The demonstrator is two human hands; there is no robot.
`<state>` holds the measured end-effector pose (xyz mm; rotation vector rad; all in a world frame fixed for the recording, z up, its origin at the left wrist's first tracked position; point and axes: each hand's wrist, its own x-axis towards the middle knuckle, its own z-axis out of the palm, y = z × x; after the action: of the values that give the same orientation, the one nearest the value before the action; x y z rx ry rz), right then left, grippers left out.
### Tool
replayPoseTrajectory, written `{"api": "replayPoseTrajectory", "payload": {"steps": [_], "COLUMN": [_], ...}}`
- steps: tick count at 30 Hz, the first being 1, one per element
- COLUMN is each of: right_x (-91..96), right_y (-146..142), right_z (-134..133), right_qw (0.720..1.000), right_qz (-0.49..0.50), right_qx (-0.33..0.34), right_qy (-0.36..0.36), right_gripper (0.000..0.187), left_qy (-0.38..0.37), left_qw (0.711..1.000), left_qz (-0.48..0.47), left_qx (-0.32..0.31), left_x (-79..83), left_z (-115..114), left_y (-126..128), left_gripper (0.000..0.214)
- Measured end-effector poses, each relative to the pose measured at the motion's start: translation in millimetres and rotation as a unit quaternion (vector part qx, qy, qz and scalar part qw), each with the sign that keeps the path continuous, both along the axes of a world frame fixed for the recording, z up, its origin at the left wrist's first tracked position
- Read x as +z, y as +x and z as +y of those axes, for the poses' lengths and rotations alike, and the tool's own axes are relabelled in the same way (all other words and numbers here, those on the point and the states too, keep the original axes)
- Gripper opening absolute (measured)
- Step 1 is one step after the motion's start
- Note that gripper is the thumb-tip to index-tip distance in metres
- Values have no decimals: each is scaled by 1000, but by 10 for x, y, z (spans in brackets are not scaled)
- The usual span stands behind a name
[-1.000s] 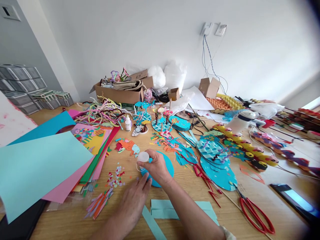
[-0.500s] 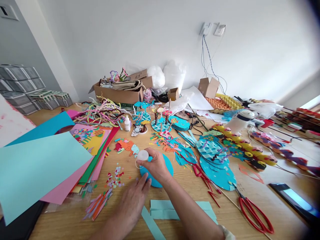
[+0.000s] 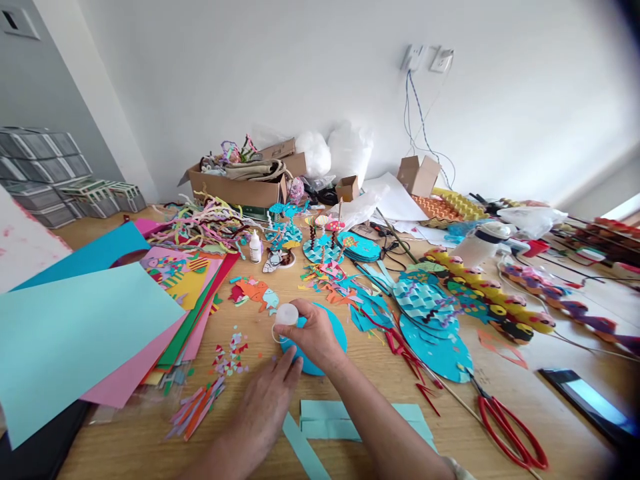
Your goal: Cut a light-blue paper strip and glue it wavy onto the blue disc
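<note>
A small, translucent white bottle point(image 3: 287, 315) is gripped by my right hand point(image 3: 316, 338), its round end facing up toward me. A thin pale loop hangs at its side; its lower part is hidden by my fingers. Beneath lies a round blue paper disc point(image 3: 336, 333), partly covered by the hand. My left hand point(image 3: 267, 400) rests flat with fingers stretched out, its fingertips on the disc's near left edge. Light teal paper strips point(image 3: 330, 419) lie below my wrists. Orange and blue paper fish point(image 3: 260, 292) sit just beyond the bottle.
Coloured sheets point(image 3: 85, 340) are stacked at left, near paper scraps point(image 3: 233, 353). Red-handled scissors point(image 3: 510, 433) and a phone point(image 3: 590, 403) lie at right. Woven blue discs point(image 3: 425, 300) sit right of centre. A glue bottle point(image 3: 255, 248) and cardboard box point(image 3: 235, 190) stand farther back.
The bottle has tilted slightly in my right hand, showing more of its side. My left hand and the blue disc stay in place.
</note>
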<state>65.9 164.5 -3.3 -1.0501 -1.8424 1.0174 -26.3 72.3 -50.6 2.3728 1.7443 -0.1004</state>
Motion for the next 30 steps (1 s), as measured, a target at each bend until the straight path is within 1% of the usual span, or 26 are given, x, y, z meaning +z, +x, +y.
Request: {"api": "replayPoseTrajectory", "payload": {"steps": [6,13,23,30], "right_x": [3,-27,-36,-51], "right_y": [30,-12,-45,-48], "right_z": [10,-15,39,35], "right_qw": [1000,1000,1000,1000], "right_qz": [13,2,-8,-13], "right_qx": [-10,-11,-17,-20], "right_qy": [-4,-12,-3,14], "right_gripper": [15,16,13,13], "left_qy": [2,14,44,26], "left_qw": [1000,1000,999,999], "left_qz": [-18,-5,-25,-29], "left_qx": [16,6,16,14], "left_x": [-15,2,-127,-59], "left_z": [-6,-5,-17,-11], "left_y": [-8,-9,-8,-10], "left_gripper": [60,56,58,55]}}
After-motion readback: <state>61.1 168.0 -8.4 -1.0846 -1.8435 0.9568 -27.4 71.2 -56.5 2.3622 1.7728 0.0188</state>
